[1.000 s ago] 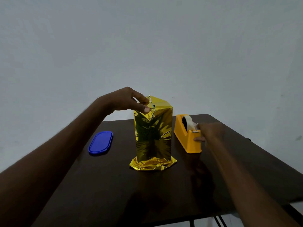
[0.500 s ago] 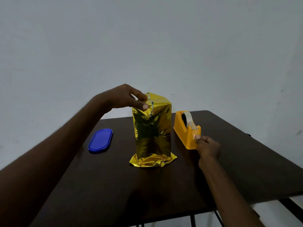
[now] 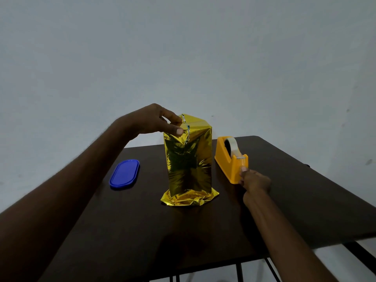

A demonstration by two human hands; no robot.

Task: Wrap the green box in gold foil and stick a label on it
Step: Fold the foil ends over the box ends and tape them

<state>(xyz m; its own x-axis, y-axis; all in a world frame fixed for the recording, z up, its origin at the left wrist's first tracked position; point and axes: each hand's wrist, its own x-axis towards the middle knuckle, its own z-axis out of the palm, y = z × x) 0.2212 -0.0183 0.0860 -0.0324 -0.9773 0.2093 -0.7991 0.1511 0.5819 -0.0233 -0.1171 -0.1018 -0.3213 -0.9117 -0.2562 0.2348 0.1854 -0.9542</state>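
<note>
A flat oval blue plastic lid (image 3: 124,174) lies at nine o'clock on the dark brown surface (image 3: 203,231). The left hand (image 3: 151,121) pinches a folded flap at the top of the tall box wrapped in crinkled gold foil (image 3: 188,159), thumb and forefinger closed on the foil's upper left edge. The box stands upright at the centre, loose foil splayed round its base. At three o'clock, just beside it, sits an orange plastic tape dispenser (image 3: 231,159) carrying a roll of clear tape (image 3: 233,144). The right hand (image 3: 255,181) has its fingers curled against the dispenser's near end, pinching a strip of tape below the cutter.
</note>
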